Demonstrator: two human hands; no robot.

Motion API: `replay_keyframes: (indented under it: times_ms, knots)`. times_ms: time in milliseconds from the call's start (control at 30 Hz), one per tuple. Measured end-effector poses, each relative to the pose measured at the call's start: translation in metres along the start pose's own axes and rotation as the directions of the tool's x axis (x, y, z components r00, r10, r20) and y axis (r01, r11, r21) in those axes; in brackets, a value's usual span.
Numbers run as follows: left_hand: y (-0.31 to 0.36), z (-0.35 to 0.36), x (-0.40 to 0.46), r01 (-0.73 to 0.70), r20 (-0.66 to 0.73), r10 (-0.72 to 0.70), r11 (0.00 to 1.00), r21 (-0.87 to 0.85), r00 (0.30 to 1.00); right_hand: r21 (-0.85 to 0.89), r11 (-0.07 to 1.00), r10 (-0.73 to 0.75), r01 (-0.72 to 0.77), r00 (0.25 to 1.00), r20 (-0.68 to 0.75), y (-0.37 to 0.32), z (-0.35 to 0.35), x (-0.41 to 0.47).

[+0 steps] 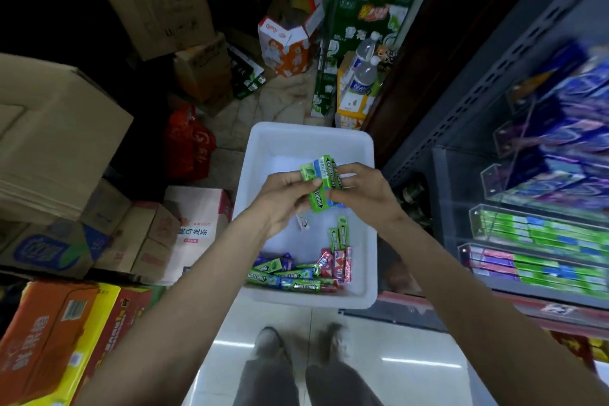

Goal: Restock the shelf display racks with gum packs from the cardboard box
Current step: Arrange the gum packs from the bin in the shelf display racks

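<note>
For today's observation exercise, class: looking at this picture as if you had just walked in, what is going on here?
A person stands over a white tub on the floor, both hands holding a small bunch of green gum packs above it. The left hand and right hand each grip the bunch. More loose gum packs lie in the tub's near end. The display racks to the right already hold rows of packs.

Green and blue gum packs (pixel 321 183) over a white tub (pixel 309 142), red packs (pixel 336 265) inside

"DOUBLEMINT" reads on green gum packs (pixel 298 285) lying in the white bin (pixel 369 241).
</note>
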State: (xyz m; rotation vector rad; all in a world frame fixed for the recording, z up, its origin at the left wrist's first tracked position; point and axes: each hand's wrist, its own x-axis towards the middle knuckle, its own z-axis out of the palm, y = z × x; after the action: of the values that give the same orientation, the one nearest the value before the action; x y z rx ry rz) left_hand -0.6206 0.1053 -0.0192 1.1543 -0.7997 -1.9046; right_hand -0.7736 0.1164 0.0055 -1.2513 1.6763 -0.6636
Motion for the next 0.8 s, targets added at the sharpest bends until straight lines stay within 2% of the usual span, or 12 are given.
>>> replay_keyframes:
  times_ms: [200, 333, 400, 500, 600, 800]
  knots:
    - [0.033, 0.075, -0.018, -0.096, 0.001, 0.096, 0.995, 0.032, 0.995, -0.049, 0.991, -0.129, 0.125, 0.988, -0.085, -0.022, -0.071, -0.028]
    - [0.036, 0.142, -0.034, -0.165, 0.001, 0.167, 0.975, 0.149, 0.986, -0.063, 0.981, -0.190, 0.185, 0.977, -0.095, -0.018, -0.125, -0.052]
    - [0.030, 0.182, -0.043, -0.202, -0.048, 0.218, 0.952, 0.229, 0.975, -0.136, 0.962, -0.252, 0.237, 0.962, -0.108, -0.011, -0.152, -0.064]
    - [0.013, 0.237, -0.048, -0.245, -0.142, 0.287, 0.935, 0.258, 0.947, -0.218, 0.926, -0.337, 0.307, 0.934, -0.117, 0.005, -0.193, -0.084]
    - [-0.004, 0.281, -0.049, -0.242, -0.209, 0.308, 0.927, 0.288, 0.928, -0.209, 0.923, -0.350, 0.323, 0.931, -0.107, 0.023, -0.230, -0.100]
    - [-0.015, 0.336, -0.043, -0.224, -0.237, 0.303, 0.924, 0.310, 0.923, -0.297, 0.872, -0.424, 0.389, 0.903, -0.062, 0.036, -0.286, -0.116]
